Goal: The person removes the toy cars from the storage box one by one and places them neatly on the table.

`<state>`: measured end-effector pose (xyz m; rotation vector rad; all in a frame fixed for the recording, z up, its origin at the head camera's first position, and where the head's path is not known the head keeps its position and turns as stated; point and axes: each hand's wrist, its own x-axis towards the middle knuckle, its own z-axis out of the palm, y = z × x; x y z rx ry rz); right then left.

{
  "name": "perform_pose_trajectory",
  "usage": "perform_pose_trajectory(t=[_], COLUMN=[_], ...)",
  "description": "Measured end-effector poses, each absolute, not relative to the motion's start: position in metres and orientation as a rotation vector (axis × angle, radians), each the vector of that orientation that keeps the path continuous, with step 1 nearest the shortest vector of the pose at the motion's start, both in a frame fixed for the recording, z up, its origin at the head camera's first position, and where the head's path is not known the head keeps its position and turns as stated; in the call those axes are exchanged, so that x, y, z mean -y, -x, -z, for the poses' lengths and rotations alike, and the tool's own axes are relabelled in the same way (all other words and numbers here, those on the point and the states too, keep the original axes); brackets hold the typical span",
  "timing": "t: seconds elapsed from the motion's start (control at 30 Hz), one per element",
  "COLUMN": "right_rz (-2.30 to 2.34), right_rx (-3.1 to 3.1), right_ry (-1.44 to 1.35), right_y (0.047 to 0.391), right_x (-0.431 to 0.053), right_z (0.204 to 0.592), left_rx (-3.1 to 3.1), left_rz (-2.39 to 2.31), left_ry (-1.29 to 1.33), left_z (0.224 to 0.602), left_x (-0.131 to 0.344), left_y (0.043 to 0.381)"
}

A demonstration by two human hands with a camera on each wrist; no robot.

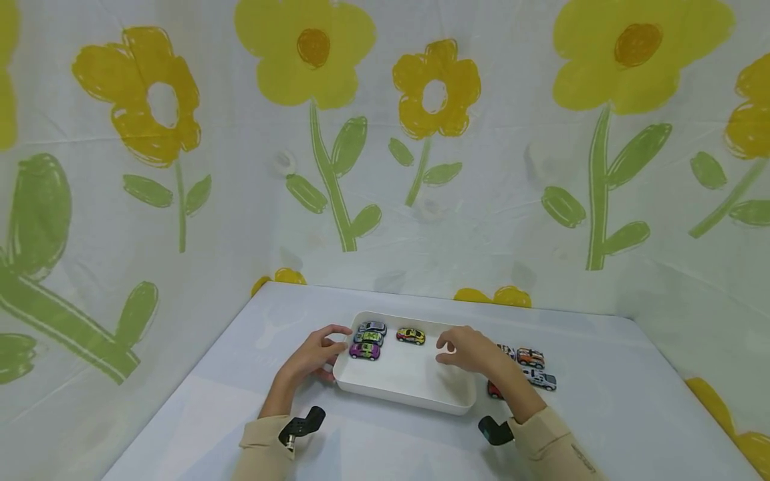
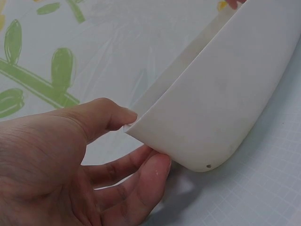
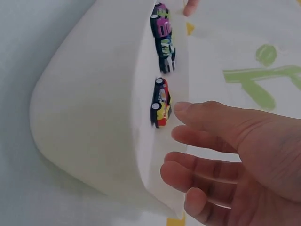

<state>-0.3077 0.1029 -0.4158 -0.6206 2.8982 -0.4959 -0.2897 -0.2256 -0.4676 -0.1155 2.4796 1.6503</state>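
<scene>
A white tray stands in front of me. My left hand holds its left end, thumb at the rim and fingertips against the outer wall, as the left wrist view shows. Inside, along the left side, a silver toy car, a green one and a purple one sit in a column. A yellow-and-red toy car stands apart, near the back wall. Over the tray's right part hovers my right hand, fingers loosely bent and apart, nothing between them.
Right of the tray, partly behind my right forearm, are an orange-and-white toy car, a silver-white one, a red one and another patterned one. A flower-printed curtain surrounds the pale table.
</scene>
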Motion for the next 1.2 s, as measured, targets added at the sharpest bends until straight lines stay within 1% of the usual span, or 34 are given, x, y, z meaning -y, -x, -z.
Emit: perform_pose_trajectory(t=[0.2,0.53,0.9,1.2], right_rz=[0.492,0.475,0.475,0.490], right_rx=[-2.894,-2.920,-2.959,-3.013], right_ry=[0.651,0.621,0.650,0.645], right_y=[0.321,0.335,0.344,0.341], right_x=[-0.094,-0.072,-0.053,-0.037], right_z=[0.419,0.423,0.430,0.433], left_rx=[-2.489,-2.488,-2.481,-2.472], left_rz=[-1.646,-1.626,-1.634,-1.629], left_ry=[0.101,0.097,0.100,0.103], left_z=[0.468,0.468,0.466,0.465], left_x=[0.226,0.227,0.226,0.226], left_y=[0.290,0.289,0.288,0.288])
